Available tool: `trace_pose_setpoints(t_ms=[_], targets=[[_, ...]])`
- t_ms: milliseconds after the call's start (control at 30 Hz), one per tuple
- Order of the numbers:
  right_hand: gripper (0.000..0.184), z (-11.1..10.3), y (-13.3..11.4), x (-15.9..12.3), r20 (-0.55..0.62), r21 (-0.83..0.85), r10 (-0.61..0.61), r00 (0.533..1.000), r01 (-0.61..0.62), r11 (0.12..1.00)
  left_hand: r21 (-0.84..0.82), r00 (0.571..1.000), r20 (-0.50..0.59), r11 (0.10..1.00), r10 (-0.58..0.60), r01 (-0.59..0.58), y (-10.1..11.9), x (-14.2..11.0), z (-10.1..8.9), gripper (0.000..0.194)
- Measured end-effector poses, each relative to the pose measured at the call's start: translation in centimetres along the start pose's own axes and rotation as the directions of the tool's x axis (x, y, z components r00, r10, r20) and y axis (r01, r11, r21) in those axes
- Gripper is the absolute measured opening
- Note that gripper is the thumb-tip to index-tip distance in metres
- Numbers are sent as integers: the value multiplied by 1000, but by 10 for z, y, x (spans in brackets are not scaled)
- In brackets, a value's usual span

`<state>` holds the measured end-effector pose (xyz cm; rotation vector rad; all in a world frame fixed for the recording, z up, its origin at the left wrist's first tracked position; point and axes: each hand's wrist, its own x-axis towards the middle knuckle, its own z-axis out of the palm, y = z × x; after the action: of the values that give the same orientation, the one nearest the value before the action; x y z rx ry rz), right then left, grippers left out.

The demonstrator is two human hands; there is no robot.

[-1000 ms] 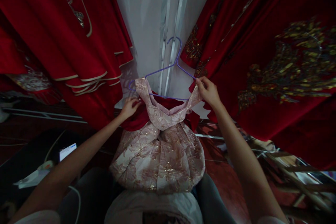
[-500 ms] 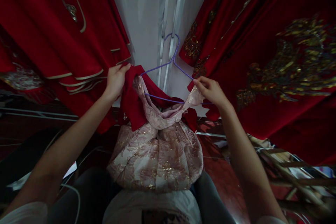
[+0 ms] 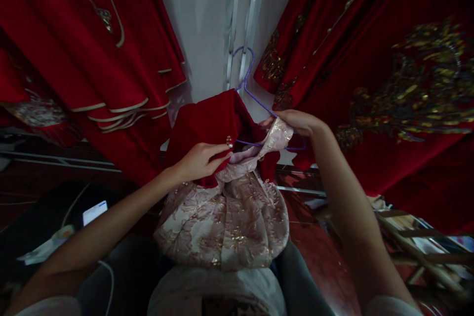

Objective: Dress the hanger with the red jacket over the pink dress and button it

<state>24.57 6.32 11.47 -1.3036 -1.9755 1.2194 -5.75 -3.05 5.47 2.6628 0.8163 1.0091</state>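
Observation:
A purple hanger [image 3: 254,95] hangs by its hook in front of me and carries a pale pink brocade dress [image 3: 222,224] with gold flowers. Its wide skirt bunches over my lap. A small red jacket [image 3: 202,121] lies over the hanger's left side, covering that shoulder of the dress. My left hand [image 3: 203,160] pinches the jacket's front edge beside a beaded button [image 3: 229,141]. At the right shoulder, my right hand [image 3: 301,122] is closed around the dress and hanger, its fingers partly hidden behind the cloth.
Red garments with pale trim [image 3: 122,74] hang at left, and red ones with gold embroidery [image 3: 411,94] at right. Between them stands a pale panel with metal rails [image 3: 252,10]. A lit phone [image 3: 95,212] rests at lower left; a wooden rack [image 3: 418,252] stands lower right.
My left hand has moved right and down, drawing the red jacket across the hanger's left arm and the dress's neckline. My right hand has pushed its fingers further in at the right shoulder.

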Motion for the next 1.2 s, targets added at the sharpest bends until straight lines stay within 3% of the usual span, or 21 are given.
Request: trace_pose_setpoints(t_ms=[100,200,300,367,467,567,633,700,800,867,1000,1067,1133,1200], targets=[[52,-6,-5,29,165,10,78,983,-81,997,81,999,34,996,25,-28,-2,-1,-11,23],[55,1,-11,50,159,0,59,985,-60,998,106,998,25,993,53,-55,-1,2,-19,24],[52,12,-10,58,-13,-17,16,1000,-16,1000,126,997,-41,990,70,-64,-7,8,-24,33],[43,18,-7,60,-174,-60,-13,985,3,998,172,982,-187,985,10,23,-17,16,-25,36],[28,19,-3,63,-309,-61,-94,946,79,995,229,895,-429,945,-118,235,-38,38,-23,33],[36,16,-3,67,-341,-14,-215,915,223,975,259,883,-437,917,-170,304,-61,62,-13,56],[38,14,-3,69,-390,-28,-280,877,293,956,275,883,-421,899,-206,341,-74,73,-4,64],[32,11,-2,69,-501,-112,-319,805,305,946,295,877,-418,878,-237,377,-85,77,3,63],[22,6,5,63,-676,-309,-351,648,184,933,326,887,-394,865,-243,382,-98,77,6,55],[21,0,12,57,-727,-397,-365,582,78,915,351,906,-355,865,-231,358,-104,75,4,50],[23,-25,31,38,-770,-320,-258,584,-4,948,409,929,-301,851,-215,330,-108,75,-3,46],[22,-44,41,21,-815,-225,-178,551,-19,974,431,931,-288,837,-226,337,-107,76,-4,46],[19,-63,48,1,-855,-214,-180,486,-15,977,446,930,-275,825,-243,348,-104,76,-4,46],[16,-75,51,-20,-868,-147,-107,484,-46,988,459,927,-271,812,-260,362,-101,76,-3,46]])
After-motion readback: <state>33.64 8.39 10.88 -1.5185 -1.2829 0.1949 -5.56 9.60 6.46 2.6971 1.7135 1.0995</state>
